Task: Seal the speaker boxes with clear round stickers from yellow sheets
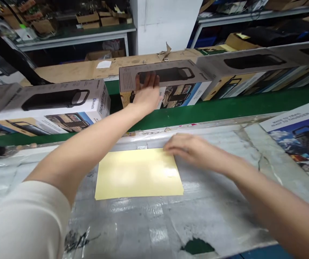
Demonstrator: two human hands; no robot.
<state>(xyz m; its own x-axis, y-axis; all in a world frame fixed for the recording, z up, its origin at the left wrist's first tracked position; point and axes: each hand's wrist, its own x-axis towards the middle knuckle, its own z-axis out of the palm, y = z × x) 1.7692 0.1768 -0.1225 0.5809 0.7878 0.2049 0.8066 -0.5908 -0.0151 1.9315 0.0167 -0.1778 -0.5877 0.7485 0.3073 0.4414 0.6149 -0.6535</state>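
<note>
My left hand (pixel 148 92) lies on a printed speaker box (pixel 167 81), its fingers stretched over the top face and its palm at the front edge. This box stands on the green strip beyond the work surface. Nearer to me, a stack of pale yellow sheets (pixel 138 174) lies flat on the grey, taped work surface. My right hand (pixel 186 147) is at the far right corner of the stack, fingers drawn together on the top yellow sheet. Motion smears that hand somewhat, and the fingertips cover the corner.
More speaker boxes stand in the row, a white one (pixel 54 104) at left and others (pixel 232 72) at right. A larger box (pixel 302 136) with a mountain picture lies at the right edge. Behind are cardboard (pixel 89 70), a white pillar (pixel 167 25) and cluttered shelves. A black arm (pixel 11 46) slants in at upper left.
</note>
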